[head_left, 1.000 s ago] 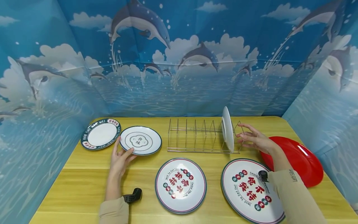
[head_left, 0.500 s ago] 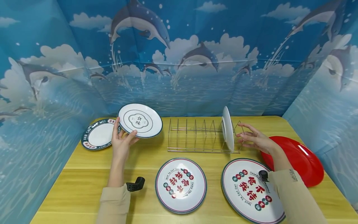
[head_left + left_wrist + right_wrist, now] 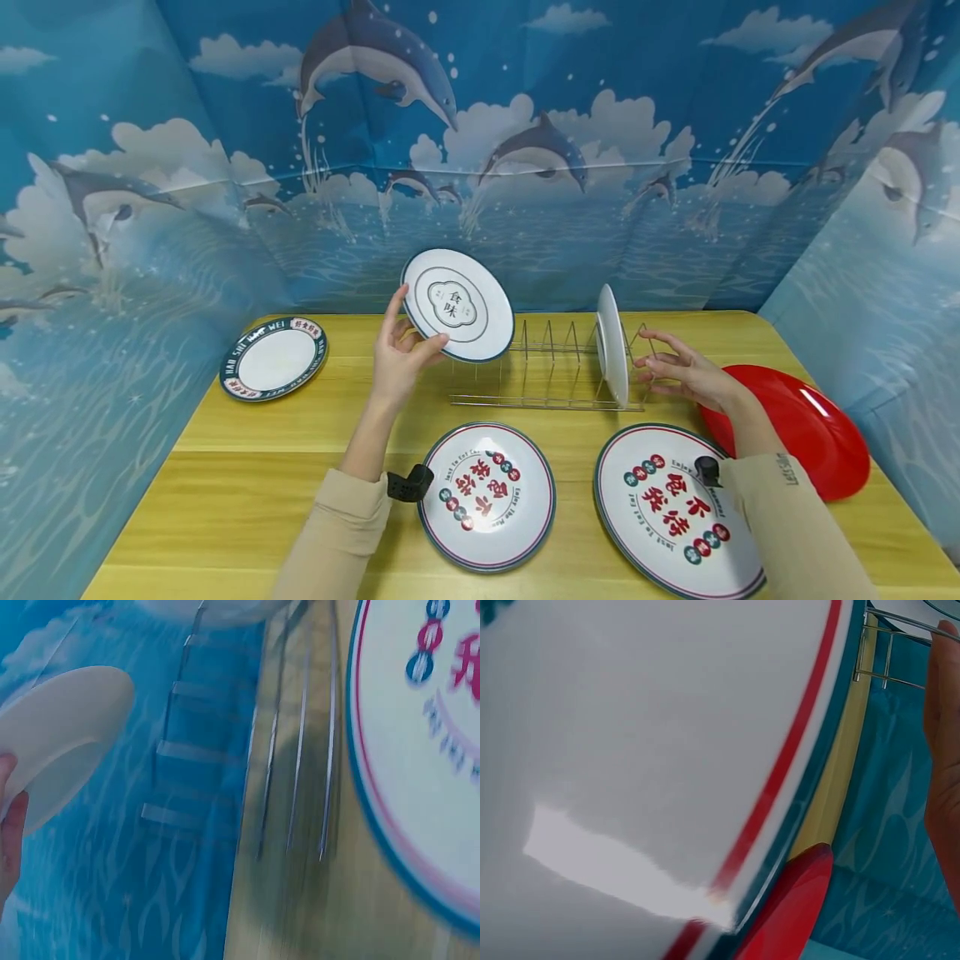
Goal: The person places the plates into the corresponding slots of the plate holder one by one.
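My left hand [image 3: 399, 358] holds a white plate [image 3: 480, 292] with a dark rim and a black central emblem, thumb on its face. The plate is tilted in the air, in front of the left part of a wire dish rack [image 3: 547, 406]. In the left wrist view the plate's pale underside [image 3: 86, 705] shows beside the fingers [image 3: 13, 832]. At the rack's right end my right hand [image 3: 686, 372] grips the end wires. Just left of that hand, another white plate [image 3: 615, 354] stands on edge in the rack.
A plate with a lettered dark-green rim [image 3: 273, 362] lies at the table's far left. Nearer lie a plate with red characters [image 3: 517, 508] and a larger similar plate [image 3: 637, 517]. A red plate [image 3: 810, 442] lies right. A dolphin-print cloth [image 3: 480, 233] hangs behind.
My left hand has lifted the emblem plate off the table, tilted it up, and carried it right to the rack. The right hand has stayed at the rack's end.
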{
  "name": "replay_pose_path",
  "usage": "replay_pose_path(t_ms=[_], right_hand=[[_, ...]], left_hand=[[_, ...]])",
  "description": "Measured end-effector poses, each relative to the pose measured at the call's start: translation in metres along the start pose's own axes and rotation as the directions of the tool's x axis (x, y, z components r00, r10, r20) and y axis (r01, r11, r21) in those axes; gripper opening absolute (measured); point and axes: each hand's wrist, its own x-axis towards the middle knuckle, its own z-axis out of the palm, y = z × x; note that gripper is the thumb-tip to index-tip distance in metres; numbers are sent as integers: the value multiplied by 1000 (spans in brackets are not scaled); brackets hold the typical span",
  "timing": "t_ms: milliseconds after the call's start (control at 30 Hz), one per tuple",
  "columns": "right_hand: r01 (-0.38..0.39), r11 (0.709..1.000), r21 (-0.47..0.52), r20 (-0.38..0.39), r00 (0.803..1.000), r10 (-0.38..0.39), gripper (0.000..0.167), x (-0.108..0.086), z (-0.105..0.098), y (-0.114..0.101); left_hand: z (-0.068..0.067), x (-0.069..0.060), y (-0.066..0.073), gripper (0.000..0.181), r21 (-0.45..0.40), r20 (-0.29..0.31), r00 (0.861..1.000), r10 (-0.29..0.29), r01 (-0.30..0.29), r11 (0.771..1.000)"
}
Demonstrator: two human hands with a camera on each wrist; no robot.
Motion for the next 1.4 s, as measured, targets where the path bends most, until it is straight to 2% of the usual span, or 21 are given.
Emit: replay_pose_path(t_ms=[100, 200, 433, 567, 767, 900, 1100, 1167, 1400], right_hand=[[-11, 1000, -1, -10, 1000, 11, 61, 1, 0, 0], [-24, 1000, -3, -25, 999, 24, 62, 2, 1, 1], [-26, 1000, 10, -29, 999, 26, 62, 3, 1, 2], [-30, 1000, -1, -37, 999, 30, 61, 3, 1, 1], [-29, 1000, -11, -43, 999, 29, 60, 2, 3, 0], [-19, 1000, -7, -36, 999, 18, 61, 1, 2, -1], [-15, 1000, -13, -33, 999, 15, 61, 0, 1, 0], [-22, 1000, -19, -34, 999, 21, 61, 1, 1, 0], [-28, 999, -19, -35, 999, 27, 61, 1, 2, 0]], left_hand=[[16, 2, -6, 85, -21, 52, 999, -10, 11, 1000], [31, 4, -10, 84, -7, 101, 995, -16, 17, 1000], [63, 7, -17, 83, 55, 217, 975, -37, 25, 998], [79, 8, -23, 82, 73, 255, 966, -46, 28, 997], [96, 11, -28, 82, 81, 292, 952, -92, 71, 994], [105, 11, -29, 82, 144, 301, 948, -107, 66, 987], [119, 9, -28, 79, 261, 310, 945, -107, 23, 965], [123, 9, -29, 78, 300, 305, 948, -91, -5, 954], [137, 6, -34, 77, 435, 295, 954, -57, -81, 897]])
